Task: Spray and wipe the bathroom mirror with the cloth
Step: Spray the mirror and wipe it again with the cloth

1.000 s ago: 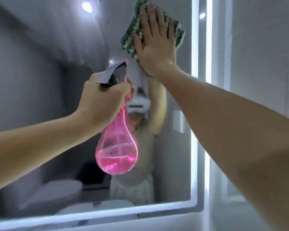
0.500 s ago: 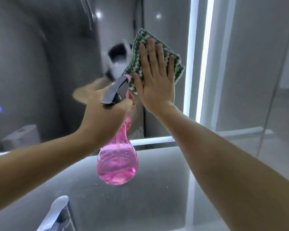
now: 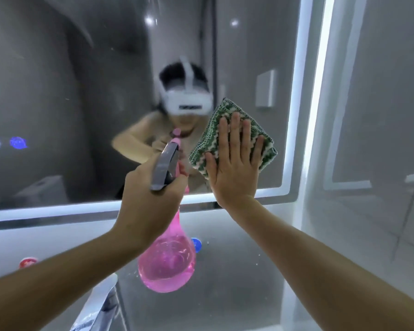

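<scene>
The right hand is pressing a green-and-white knitted cloth flat against the bathroom mirror, near its lower right corner, fingers straight and slightly spread. The left hand is gripping the neck of a pink spray bottle, fingers curling round it just beside the cloth. A chrome faucet is showing below.

The left hand hides the bottle neck, the right hand covers most of the cloth, and the faucet runs off the bottom edge.
</scene>
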{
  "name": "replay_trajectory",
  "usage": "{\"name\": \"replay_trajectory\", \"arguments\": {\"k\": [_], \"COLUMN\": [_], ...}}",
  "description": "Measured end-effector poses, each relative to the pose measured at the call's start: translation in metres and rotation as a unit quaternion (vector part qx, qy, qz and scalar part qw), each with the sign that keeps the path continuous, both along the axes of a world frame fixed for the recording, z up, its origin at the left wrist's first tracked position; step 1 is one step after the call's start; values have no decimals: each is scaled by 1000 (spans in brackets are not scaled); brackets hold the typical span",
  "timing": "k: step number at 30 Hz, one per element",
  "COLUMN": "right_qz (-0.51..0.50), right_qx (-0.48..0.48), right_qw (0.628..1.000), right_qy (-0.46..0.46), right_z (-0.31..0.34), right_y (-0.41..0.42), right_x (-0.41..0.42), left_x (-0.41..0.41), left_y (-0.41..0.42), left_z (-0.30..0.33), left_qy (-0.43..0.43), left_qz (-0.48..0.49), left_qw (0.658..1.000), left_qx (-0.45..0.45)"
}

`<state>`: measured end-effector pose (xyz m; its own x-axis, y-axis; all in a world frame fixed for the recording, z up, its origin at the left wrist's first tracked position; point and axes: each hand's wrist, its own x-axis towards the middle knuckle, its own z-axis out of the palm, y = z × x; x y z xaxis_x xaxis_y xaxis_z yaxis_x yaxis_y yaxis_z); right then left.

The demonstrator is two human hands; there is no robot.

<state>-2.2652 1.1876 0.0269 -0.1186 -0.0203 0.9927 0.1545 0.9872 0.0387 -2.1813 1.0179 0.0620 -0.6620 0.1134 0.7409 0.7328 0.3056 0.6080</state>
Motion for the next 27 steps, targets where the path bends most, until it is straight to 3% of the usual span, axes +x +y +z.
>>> {"name": "replay_trajectory", "arguments": {"k": [3,9,19,27], "right_qz": [13,27,19,15], "right_qx": [90,169,128,85], "right_qw": [995,985,992,995], "right_qy": [-28,-17,-6,-42], "right_z": [9,67,280,427], "right_y": [-28,-37,-54,-62], "right_x": [-7,-15,-16,-9], "left_x": [-4,-4,-12,-25], "left_y": [-24,-51,-44,-52], "left_z": [13,77,226,314], "left_qy": [19,85,137,139], "left_qz": [12,15,-24,22], "left_qw": [1000,996,989,988], "left_qx": [-5,4,50,61]}}
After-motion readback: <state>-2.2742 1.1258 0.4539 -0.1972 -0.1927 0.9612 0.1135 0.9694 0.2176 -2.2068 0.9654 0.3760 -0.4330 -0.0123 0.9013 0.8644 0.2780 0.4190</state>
